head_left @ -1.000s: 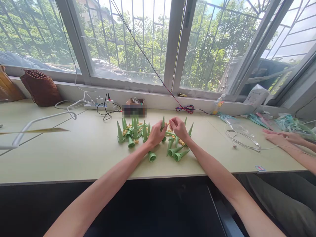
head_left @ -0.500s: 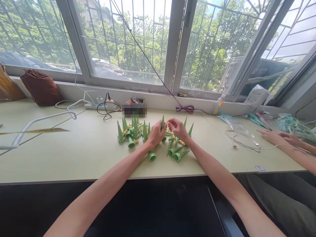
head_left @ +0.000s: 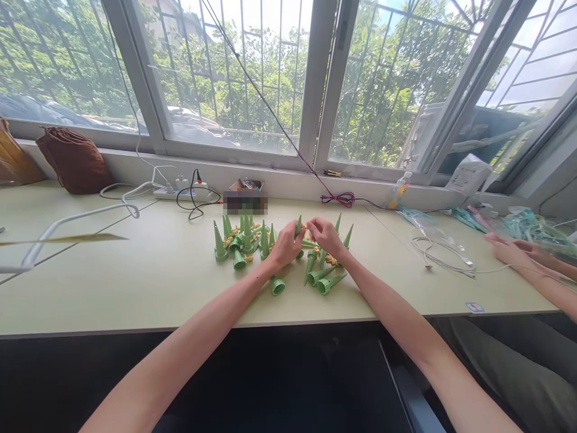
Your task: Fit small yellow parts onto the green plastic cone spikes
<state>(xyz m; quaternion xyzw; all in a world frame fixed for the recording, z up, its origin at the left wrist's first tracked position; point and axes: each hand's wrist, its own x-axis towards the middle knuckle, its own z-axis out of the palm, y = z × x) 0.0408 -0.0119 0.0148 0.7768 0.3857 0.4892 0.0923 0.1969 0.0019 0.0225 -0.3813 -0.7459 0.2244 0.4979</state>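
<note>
My left hand is closed around a green plastic plant-watering spike, its pointed tip upward. Close against it, my right hand pinches a small yellow piece at the spike's side; the fingers partly hide it. Around both hands are several more green spikes. Some stand upright, like the spike at the left; others lie on their sides with the threaded socket facing me, like the near spike. Small yellow valve-like pieces lie scattered among them.
The pale table carries a power strip, an open box, a bottle and a white cable. At the right, another person's hands are near clear plastic bags.
My hands and the held spike have shifted very slightly right, staying together. The other person's hands at the right have drawn back toward the right.
</note>
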